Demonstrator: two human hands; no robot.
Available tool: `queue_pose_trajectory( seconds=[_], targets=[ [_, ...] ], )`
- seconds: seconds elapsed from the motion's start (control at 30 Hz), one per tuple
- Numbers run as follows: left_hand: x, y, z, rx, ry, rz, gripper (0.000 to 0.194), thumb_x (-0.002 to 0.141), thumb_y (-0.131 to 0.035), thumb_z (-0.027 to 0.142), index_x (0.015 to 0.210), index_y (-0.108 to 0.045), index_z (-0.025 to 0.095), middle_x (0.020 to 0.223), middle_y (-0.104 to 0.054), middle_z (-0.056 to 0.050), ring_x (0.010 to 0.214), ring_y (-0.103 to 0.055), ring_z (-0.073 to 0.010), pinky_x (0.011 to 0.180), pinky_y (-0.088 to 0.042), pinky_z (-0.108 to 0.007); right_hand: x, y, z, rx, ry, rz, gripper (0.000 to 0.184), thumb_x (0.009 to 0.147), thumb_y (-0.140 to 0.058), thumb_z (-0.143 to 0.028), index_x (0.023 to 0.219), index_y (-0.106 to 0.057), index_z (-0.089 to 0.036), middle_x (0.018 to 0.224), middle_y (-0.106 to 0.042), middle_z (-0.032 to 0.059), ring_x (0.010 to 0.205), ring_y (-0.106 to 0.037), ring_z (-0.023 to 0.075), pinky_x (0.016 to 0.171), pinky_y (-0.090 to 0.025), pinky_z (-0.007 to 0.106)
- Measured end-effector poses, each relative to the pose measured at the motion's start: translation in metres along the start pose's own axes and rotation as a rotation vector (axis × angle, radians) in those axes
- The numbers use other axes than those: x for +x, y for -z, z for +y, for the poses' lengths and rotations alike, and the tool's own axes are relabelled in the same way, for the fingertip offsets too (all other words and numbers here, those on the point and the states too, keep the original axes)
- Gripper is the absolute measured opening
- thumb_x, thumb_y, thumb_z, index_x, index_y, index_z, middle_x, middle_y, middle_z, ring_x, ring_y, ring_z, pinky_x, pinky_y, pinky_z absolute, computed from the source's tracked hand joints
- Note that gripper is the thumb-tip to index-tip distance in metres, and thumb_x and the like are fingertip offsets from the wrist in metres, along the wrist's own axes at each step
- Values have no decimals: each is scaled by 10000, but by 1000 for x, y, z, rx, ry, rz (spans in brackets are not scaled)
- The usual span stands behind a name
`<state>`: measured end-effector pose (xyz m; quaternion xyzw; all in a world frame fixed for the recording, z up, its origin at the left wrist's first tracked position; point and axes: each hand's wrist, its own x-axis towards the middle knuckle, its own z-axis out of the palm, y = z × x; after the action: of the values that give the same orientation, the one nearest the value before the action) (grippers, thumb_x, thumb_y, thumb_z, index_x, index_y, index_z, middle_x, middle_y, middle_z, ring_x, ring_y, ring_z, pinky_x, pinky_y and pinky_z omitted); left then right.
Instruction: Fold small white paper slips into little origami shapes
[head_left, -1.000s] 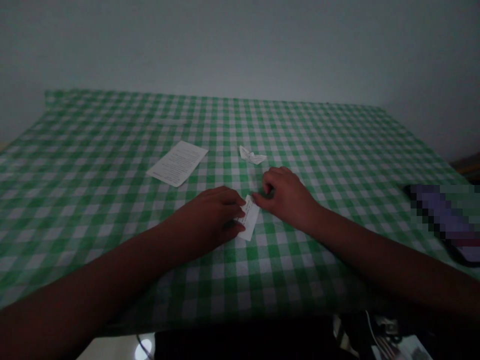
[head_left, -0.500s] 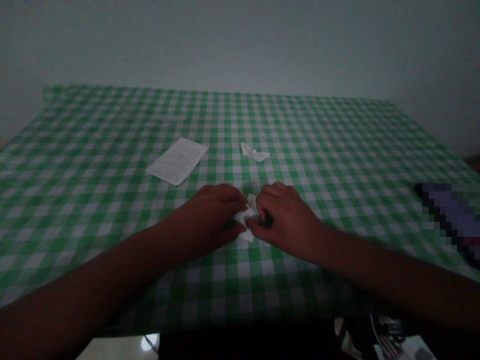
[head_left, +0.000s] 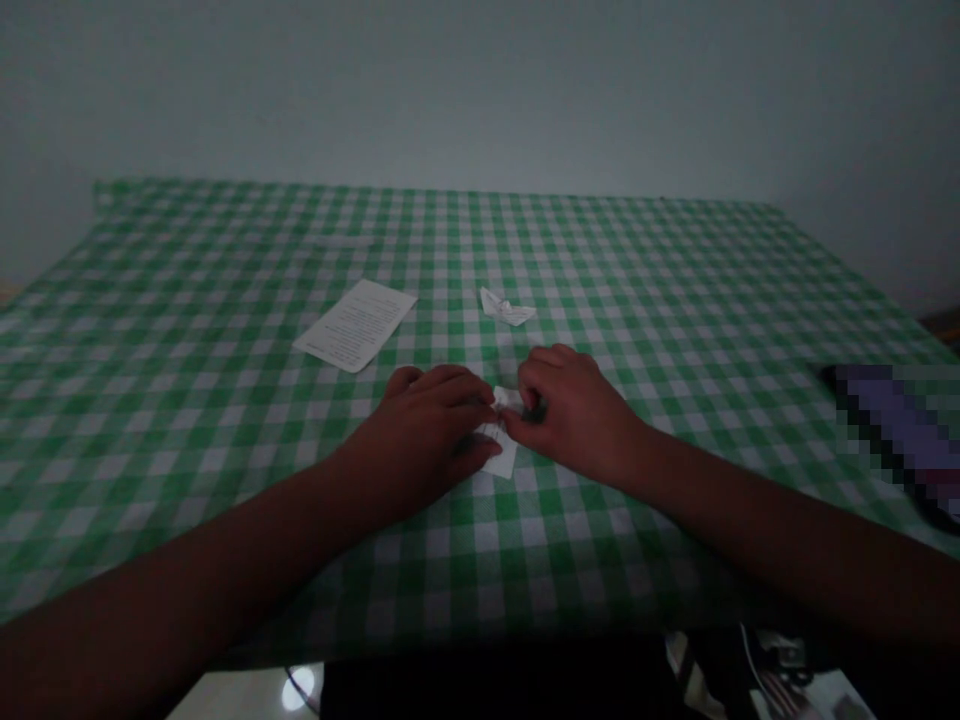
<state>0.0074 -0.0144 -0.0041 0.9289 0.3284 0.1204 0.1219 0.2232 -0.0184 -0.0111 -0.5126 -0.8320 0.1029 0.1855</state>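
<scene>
Left hand [head_left: 416,430] and right hand [head_left: 574,415] are gripping a folded paper slip [head_left: 499,458] on a green gingham tablecloth [head_left: 187,300], its lower end showing more than moments earlier.

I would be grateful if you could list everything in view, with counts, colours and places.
Checked tablecloth: one, green and white, covering the table
Rectangular printed paper sheet: one, white, left of centre
Small folded paper piece: one, white, beyond the hands
Folded paper strip: one, white, between the hands
Pixelated object: one, purple and dark, far right
Plain wall: one, pale grey, behind the table
Left hand: one, touching the strip
Right hand: one, touching the strip
</scene>
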Motion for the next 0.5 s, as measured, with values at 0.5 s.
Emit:
queue_pose_trajectory(
  seconds=[0.5],
  targets=[
    [-3, 17, 0, -10, 10, -164, 281, 908, -591, 287, 1172, -682, 324, 1407, -560, 0, 1281, -452, -302, 985, -342, -503, -13, -1, -15, -25, 16, -19, 232, 790, -663, -309, 686, -483, -208, 769, -557, 9, 803, -505, 199, 744, -337, 348]
  ],
)
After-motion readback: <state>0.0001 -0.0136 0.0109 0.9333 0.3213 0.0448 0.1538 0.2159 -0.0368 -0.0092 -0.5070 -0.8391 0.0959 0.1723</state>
